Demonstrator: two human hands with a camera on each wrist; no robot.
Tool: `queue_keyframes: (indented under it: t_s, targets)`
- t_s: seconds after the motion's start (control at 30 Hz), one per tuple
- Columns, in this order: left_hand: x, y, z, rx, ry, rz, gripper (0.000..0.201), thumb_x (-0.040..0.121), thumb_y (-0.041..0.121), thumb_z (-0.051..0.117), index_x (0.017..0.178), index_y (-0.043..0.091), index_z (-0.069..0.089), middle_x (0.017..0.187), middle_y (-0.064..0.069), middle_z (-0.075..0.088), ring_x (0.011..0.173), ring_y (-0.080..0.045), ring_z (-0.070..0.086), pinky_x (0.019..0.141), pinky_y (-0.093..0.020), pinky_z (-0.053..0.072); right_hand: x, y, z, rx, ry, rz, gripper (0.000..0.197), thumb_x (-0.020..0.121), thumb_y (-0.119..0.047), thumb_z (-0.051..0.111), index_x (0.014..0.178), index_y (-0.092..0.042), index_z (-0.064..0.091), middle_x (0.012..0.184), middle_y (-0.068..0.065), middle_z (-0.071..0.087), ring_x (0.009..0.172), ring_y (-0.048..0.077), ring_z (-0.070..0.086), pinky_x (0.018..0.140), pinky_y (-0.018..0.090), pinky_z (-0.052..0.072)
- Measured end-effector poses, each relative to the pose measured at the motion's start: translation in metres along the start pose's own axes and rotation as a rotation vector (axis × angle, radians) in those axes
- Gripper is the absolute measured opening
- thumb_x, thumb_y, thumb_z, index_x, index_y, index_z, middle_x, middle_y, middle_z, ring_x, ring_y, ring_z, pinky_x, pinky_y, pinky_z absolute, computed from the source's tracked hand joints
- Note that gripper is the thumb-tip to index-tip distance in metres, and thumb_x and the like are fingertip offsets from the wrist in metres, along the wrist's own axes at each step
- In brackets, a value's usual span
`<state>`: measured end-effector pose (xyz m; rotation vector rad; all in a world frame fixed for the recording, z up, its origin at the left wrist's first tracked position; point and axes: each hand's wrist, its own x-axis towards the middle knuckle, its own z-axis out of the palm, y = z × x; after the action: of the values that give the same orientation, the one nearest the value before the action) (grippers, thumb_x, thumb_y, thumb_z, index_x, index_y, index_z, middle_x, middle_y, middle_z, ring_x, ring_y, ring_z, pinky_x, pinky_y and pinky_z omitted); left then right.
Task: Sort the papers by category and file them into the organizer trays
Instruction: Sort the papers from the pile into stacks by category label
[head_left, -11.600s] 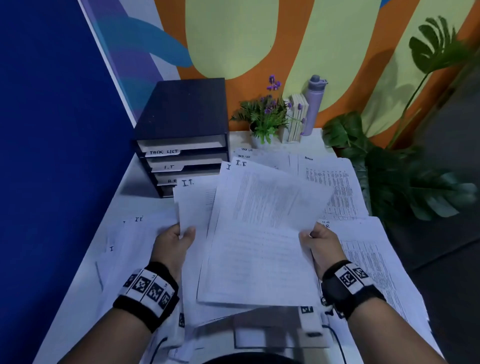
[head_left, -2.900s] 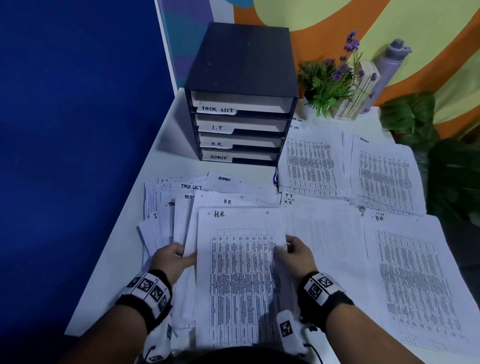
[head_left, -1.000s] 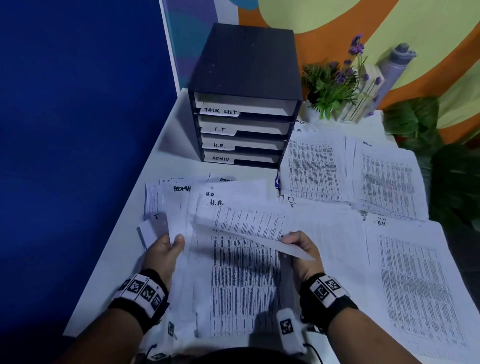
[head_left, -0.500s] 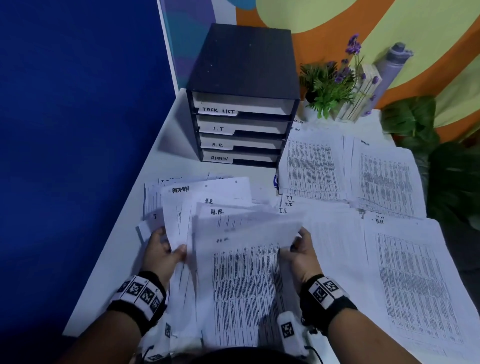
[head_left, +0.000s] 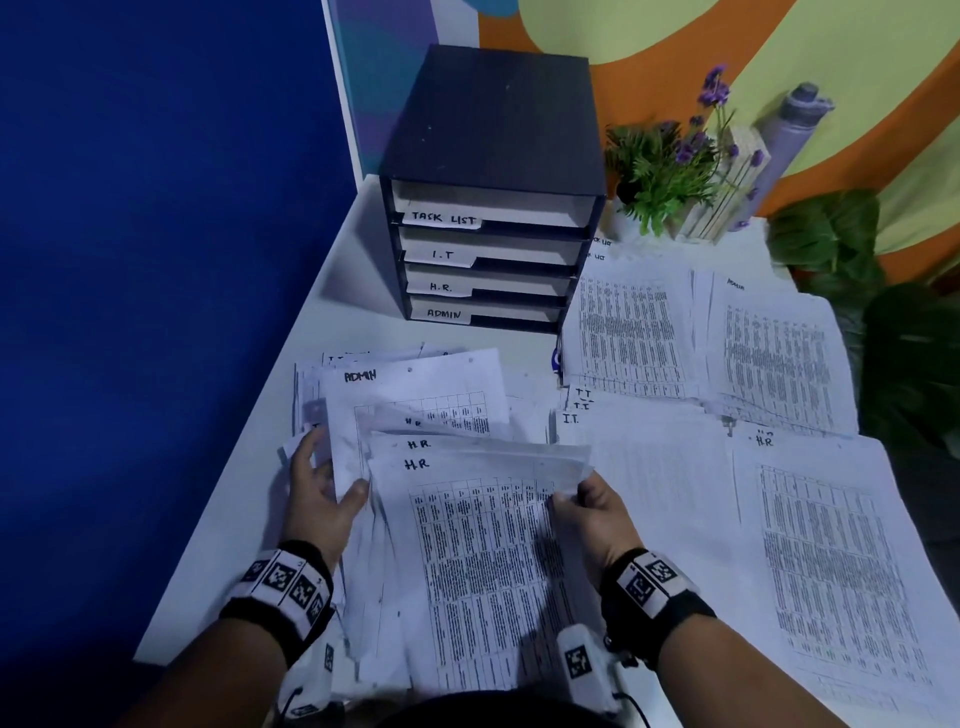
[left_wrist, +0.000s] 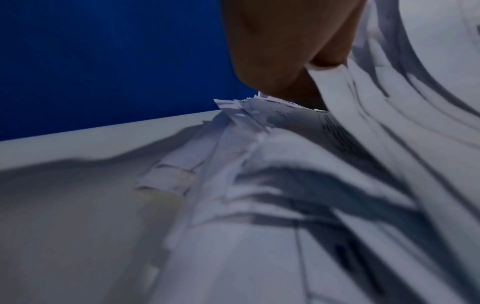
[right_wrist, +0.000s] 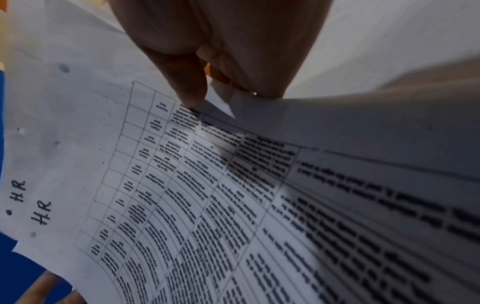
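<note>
A fanned stack of printed sheets marked "H.R." (head_left: 467, 561) lies in front of me over an "ADMIN" sheet (head_left: 415, 384). My left hand (head_left: 324, 488) grips the stack's left edge, thumb on top. My right hand (head_left: 582, 499) pinches the right edge of the upper sheets (right_wrist: 182, 185), thumb and fingers closed on the paper. In the left wrist view the palm (left_wrist: 285, 51) sits over the paper edges (left_wrist: 259, 115). The dark organizer (head_left: 493, 187) stands at the back with trays labelled TASK LIST, I.T, H.R. and ADMIN.
Sorted piles cover the right half of the white table (head_left: 363, 322): two printed piles (head_left: 628, 332) by the organizer, an "I.T." pile (head_left: 649, 467) and an "H.R." pile (head_left: 831, 561). A potted plant (head_left: 660, 171) and bottle (head_left: 795, 130) stand behind. A blue wall (head_left: 156, 260) runs on the left.
The sheet lifted by my right hand a second ago has come down onto the stack. More "H.R." headings now show fanned at the top, and the "ADMIN" sheet is more exposed.
</note>
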<state>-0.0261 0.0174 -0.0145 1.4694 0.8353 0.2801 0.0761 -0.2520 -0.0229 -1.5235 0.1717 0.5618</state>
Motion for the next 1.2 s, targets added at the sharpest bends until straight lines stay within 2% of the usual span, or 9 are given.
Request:
queue_keyframes:
  t_s: [0.13,0.27,0.37,0.47,0.6,0.8,0.93,1.07,1.2]
  targets:
    - [-0.005,0.005,0.002,0.131,-0.045,0.103,0.061,0.090,-0.007,0.057,0.137,0.029,0.042,0.130,0.008,0.045,0.120,-0.005,0.040,0.091,-0.010,0.035,-0.004,-0.003,0.001,0.035,0.024,-0.034,0.044,0.088,0.014,0.047,0.099,-0.021,0.071,0.083,0.001,0.071,0.071,0.016,0.055,0.068,0.031,0.044]
    - [0.003,-0.003,0.000,0.205,-0.119,0.021,0.039,0.094,0.007,0.059,0.131,0.018,0.056,0.133,0.006,0.051,0.122,-0.009,0.047,0.105,-0.025,0.034,-0.001,-0.005,0.001,0.090,0.046,-0.077,0.040,0.087,0.017,0.046,0.102,-0.014,0.067,0.087,-0.002,0.072,0.075,0.014,0.060,0.067,0.027,0.049]
    - [0.006,-0.006,0.004,0.199,-0.066,-0.067,0.005,0.088,0.007,0.066,0.091,0.011,0.068,0.114,-0.001,0.062,0.109,-0.016,0.054,0.096,-0.024,0.037,0.003,-0.004,-0.001,0.080,0.058,-0.089,0.030,0.088,0.015,0.049,0.097,-0.011,0.062,0.079,0.001,0.068,0.069,0.015,0.053,0.060,0.027,0.044]
    - [0.007,-0.010,0.004,0.152,0.012,-0.106,0.014,0.083,0.013,0.074,0.074,0.010,0.064,0.085,0.002,0.065,0.089,-0.021,0.061,0.084,-0.027,0.043,0.005,-0.001,-0.004,0.006,0.049,-0.075,0.028,0.088,0.014,0.051,0.082,-0.014,0.055,0.059,-0.012,0.057,0.055,0.008,0.046,0.053,0.021,0.040]
    - [0.008,-0.010,0.003,0.116,0.105,-0.129,0.036,0.083,0.032,0.074,0.086,-0.001,0.059,0.081,-0.002,0.060,0.079,-0.020,0.053,0.072,-0.030,0.041,0.008,0.012,-0.006,-0.057,0.051,-0.021,0.039,0.079,0.016,0.047,0.062,-0.017,0.037,0.054,-0.002,0.036,0.057,0.013,0.029,0.054,0.027,0.024]
    - [0.009,-0.007,0.001,0.186,0.135,-0.132,0.028,0.094,0.031,0.059,0.098,0.003,0.058,0.090,-0.005,0.058,0.092,-0.023,0.053,0.080,-0.028,0.038,0.005,0.011,-0.008,-0.030,0.037,-0.007,0.029,0.083,0.019,0.047,0.097,-0.001,0.063,0.071,0.004,0.064,0.056,0.009,0.052,0.056,0.025,0.042]
    - [0.010,-0.009,0.000,0.209,0.129,-0.157,0.022,0.095,0.027,0.059,0.105,0.008,0.057,0.109,-0.004,0.055,0.104,-0.022,0.051,0.089,-0.030,0.039,0.006,0.010,-0.005,-0.011,0.053,-0.018,0.020,0.083,0.020,0.043,0.082,0.001,0.052,0.066,0.007,0.054,0.060,0.014,0.046,0.056,0.025,0.036]
    - [0.012,-0.011,-0.002,0.286,0.077,-0.118,0.032,0.095,0.018,0.058,0.126,0.015,0.053,0.131,-0.006,0.052,0.124,-0.025,0.048,0.100,-0.034,0.037,0.011,0.011,-0.005,-0.052,0.118,0.017,0.037,0.086,0.011,0.045,0.070,-0.022,0.046,0.055,-0.001,0.045,0.055,0.014,0.034,0.050,0.027,0.031]
    - [0.008,-0.007,-0.001,0.322,0.013,-0.058,0.055,0.095,0.001,0.052,0.139,0.033,0.042,0.147,-0.005,0.038,0.136,-0.024,0.038,0.108,-0.038,0.035,0.013,0.013,0.000,-0.145,0.011,0.066,0.020,0.080,-0.022,0.066,0.099,-0.024,0.063,0.093,0.006,0.073,0.083,0.024,0.065,0.080,0.043,0.053]
